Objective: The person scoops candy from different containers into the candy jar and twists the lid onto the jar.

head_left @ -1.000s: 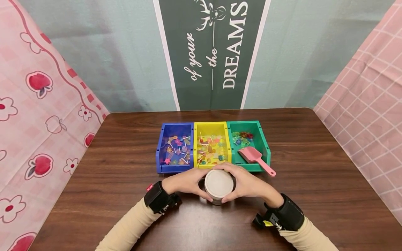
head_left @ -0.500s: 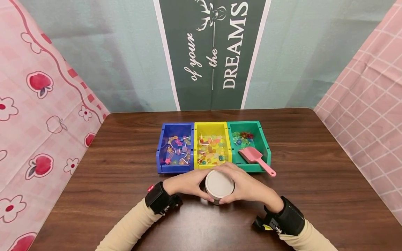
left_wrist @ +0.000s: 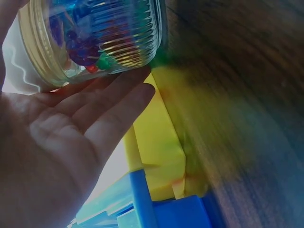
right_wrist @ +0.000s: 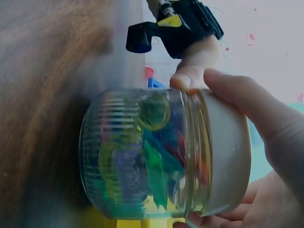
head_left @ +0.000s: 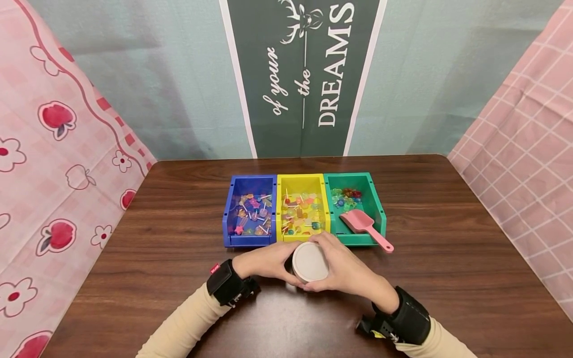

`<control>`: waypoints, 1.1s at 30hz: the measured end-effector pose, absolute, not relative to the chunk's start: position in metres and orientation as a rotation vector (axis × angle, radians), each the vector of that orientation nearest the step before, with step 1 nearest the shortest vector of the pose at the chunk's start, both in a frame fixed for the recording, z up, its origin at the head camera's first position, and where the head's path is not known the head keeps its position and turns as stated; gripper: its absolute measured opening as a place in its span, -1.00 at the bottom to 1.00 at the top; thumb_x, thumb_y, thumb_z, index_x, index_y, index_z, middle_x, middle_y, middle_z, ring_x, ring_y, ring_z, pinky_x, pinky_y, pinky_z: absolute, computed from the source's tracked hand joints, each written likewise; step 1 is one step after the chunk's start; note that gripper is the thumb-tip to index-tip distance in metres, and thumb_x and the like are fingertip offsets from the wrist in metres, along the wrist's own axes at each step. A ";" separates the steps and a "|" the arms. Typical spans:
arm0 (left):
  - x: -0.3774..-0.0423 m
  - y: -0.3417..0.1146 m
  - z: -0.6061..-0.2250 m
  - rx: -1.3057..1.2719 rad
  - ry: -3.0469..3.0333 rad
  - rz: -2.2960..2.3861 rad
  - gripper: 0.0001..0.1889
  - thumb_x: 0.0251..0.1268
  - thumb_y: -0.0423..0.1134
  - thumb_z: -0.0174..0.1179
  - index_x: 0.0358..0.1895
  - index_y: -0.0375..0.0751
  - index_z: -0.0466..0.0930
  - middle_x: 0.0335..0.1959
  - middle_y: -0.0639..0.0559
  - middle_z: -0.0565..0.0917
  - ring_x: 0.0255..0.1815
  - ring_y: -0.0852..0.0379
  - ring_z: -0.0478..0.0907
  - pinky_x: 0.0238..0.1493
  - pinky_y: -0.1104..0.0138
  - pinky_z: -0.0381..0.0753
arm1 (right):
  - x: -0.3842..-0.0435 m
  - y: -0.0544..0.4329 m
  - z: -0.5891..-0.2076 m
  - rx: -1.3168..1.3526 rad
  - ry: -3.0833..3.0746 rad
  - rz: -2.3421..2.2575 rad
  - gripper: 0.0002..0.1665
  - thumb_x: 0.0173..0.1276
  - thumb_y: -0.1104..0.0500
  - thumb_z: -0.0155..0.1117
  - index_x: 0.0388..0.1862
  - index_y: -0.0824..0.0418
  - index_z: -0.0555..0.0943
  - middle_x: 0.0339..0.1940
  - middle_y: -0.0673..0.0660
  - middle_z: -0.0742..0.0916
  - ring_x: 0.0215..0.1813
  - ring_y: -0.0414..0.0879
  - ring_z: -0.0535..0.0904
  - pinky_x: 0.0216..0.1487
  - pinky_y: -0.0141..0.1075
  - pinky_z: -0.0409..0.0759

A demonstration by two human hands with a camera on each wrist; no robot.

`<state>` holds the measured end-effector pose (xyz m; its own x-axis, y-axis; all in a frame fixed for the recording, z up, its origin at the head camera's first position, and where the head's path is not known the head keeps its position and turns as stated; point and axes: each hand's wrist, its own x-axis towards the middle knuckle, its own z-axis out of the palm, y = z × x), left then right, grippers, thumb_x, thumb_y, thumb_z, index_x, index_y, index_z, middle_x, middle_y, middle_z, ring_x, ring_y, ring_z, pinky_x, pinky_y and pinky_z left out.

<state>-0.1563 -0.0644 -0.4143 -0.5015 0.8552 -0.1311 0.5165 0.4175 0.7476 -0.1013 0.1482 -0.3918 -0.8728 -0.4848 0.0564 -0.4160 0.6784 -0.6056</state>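
A ribbed glass jar (right_wrist: 137, 156) with small colourful translucent pieces inside stands at the middle of the table in front of the bins. Its off-white lid (head_left: 310, 262) sits on the mouth. My left hand (head_left: 267, 260) holds the jar from the left, its palm and fingers (left_wrist: 121, 107) along the glass in the left wrist view. From the other side, my right hand (head_left: 346, 268) grips the lid, thumb near and fingers on the far side. Seen from the head, the jar's glass is mostly hidden under lid and hands.
Right behind the jar, three joined bins hold small charms: blue (head_left: 249, 241), yellow (head_left: 302, 184) and green (head_left: 353, 179). A pink scoop (head_left: 360, 222) leans over the green bin's front edge. The brown table (head_left: 179, 209) ends at hanging cloths on three sides.
My right hand has turned around the lid, its wrist swinging slightly toward me and left. The lid has shifted slightly left. My left hand has hardly moved.
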 end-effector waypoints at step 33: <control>-0.159 -0.064 -0.417 1.170 2.191 0.822 -0.19 0.00 -0.08 0.47 0.35 -0.17 0.30 0.23 0.00 0.55 0.24 0.18 0.48 0.37 0.34 0.43 | -0.107 0.159 -0.387 -0.904 2.695 -0.945 -0.08 -0.07 -0.14 0.58 0.21 0.21 0.42 0.11 0.13 0.61 0.08 -0.03 0.50 0.01 -0.20 0.60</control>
<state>-0.1591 -0.0644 -0.4166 -0.4921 0.8561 -0.1579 0.5408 0.4428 0.7152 -0.1066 0.1590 -0.3869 -0.8082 -0.5861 0.0585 -0.4943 0.6209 -0.6084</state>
